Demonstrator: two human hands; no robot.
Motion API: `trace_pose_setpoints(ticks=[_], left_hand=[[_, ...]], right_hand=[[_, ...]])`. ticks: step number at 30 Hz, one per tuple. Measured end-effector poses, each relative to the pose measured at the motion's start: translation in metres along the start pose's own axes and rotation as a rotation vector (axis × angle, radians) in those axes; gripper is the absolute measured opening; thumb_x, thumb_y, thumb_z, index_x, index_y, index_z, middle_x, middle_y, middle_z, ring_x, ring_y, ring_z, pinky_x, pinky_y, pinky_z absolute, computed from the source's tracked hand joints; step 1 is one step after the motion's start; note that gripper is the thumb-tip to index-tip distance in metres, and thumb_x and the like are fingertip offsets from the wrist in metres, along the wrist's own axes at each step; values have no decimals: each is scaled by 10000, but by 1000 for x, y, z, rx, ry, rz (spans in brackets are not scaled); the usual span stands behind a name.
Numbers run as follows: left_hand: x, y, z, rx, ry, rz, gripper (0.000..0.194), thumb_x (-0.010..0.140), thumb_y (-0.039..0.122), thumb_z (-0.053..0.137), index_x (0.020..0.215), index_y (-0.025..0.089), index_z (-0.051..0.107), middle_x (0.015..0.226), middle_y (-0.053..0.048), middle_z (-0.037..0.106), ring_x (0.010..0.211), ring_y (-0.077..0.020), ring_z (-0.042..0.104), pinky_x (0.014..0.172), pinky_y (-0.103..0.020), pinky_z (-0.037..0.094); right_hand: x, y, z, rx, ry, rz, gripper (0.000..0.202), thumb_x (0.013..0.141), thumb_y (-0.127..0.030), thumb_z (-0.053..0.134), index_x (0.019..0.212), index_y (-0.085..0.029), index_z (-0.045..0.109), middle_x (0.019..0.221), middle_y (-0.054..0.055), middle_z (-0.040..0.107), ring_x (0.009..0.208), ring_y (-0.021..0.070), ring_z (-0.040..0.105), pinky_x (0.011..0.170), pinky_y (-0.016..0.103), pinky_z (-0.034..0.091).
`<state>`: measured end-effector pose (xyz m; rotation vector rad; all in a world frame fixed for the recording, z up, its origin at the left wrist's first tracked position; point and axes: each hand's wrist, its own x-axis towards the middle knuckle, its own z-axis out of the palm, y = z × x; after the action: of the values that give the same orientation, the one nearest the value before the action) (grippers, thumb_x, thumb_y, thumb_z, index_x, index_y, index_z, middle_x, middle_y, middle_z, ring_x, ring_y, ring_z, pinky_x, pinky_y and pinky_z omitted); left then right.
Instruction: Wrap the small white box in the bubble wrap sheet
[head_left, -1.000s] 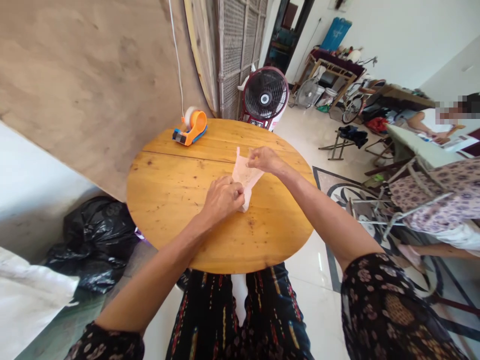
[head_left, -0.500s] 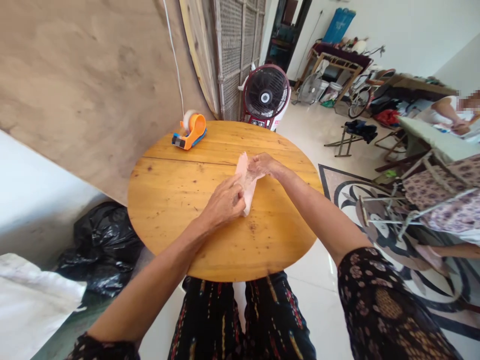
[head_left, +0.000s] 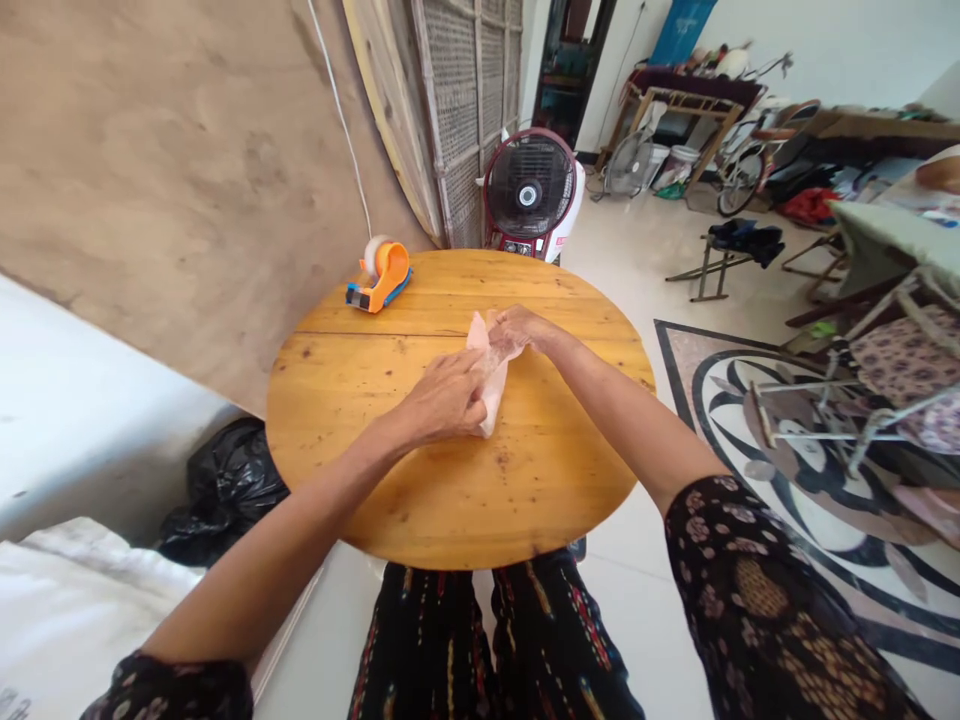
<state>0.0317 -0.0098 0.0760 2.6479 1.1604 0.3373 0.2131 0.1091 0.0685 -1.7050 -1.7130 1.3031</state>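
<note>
A thin, pale pink, crumpled strip (head_left: pixel 491 398) lies on the round wooden table (head_left: pixel 405 500). It looks like soft tissue or film; I cannot tell which. My left hand (head_left: pixel 450 393) presses on the strip's left side, fingers over it and thumb tucked near its lower end. At the upper right, the bent fingers of my right hand (head_left: pixel 523 328) grip a raised fold of the same strip. Part of the strip is covered by my fingers. Toward the far left edge of the table stands an orange and blue tape dispenser (head_left: pixel 388 275) with a roll of clear tape.
Just beyond the table is a dark red and white fan (head_left: pixel 529 195). A wooden panel (head_left: pixel 187 150) leans along the left, with black plastic bags (head_left: pixel 225 480) below. To the right are a stool with dark cloth (head_left: pixel 739 240) and a folding chair (head_left: pixel 862 400).
The view has shifted slightly, moving the table a little to the right. My left fingers now lie flatter across the pink strip; my right hand keeps its grip on the fold.
</note>
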Motion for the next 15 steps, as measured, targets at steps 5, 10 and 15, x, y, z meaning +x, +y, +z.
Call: trace_pose_setpoints(ticks=[5,10,15], left_hand=[[14,-10,-9,-56,-118,93,84,748,230,488,678,183,490,1122,-105,575,1162,-314,495,1010,-506,362],[19,-19,-4,-200,-95,123,119,701,214,481,632,195,386,847,-31,495,818,-200,467,769,-365,382],[20,-22,-1,-282,-103,88,135,688,227,506,639,202,383,804,-18,460,763,-186,437,721,-340,360]], right_hand=[[-1,-1,-2,2,-43,-17,186,674,-94,682,570,-170,548,499,-61,532,485,77,499,494,200,369],[4,-3,-5,-74,-71,-17,216,684,-73,650,555,-175,510,495,-64,520,464,68,470,477,201,338],[11,-3,-3,-102,-55,-2,246,704,-82,650,559,-185,479,476,-64,495,449,71,458,444,204,313]])
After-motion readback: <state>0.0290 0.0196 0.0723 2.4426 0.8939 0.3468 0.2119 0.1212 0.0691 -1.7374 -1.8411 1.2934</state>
